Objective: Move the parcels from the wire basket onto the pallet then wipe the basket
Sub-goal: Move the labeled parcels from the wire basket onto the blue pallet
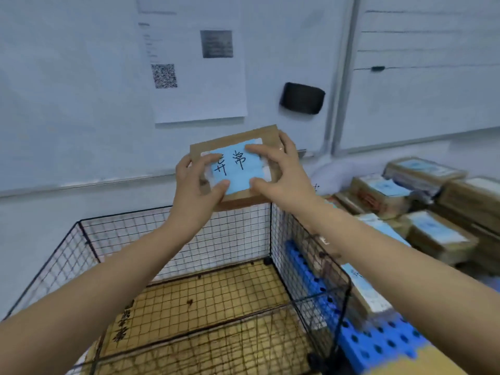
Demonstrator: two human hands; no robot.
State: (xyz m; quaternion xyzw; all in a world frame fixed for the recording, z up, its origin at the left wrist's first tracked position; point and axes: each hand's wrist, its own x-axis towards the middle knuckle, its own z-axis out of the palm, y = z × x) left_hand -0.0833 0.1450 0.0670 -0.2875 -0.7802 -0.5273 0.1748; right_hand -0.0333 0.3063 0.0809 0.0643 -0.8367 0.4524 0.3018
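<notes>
While the left hand point(197, 182) and right hand point(281, 171) each clamp a side of the parcel point(234, 139), held above the basket's point(271, 231) far right corner, it looks like light, stiff cardboard. Its label point(239, 171) may be slick; opposite edges seem the best hold.

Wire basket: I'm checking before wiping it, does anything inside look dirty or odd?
Yes. The cardboard liner on the wire basket's floor carries small dark specks, one near its middle, others by the back edge. What they are is unclear.
</notes>
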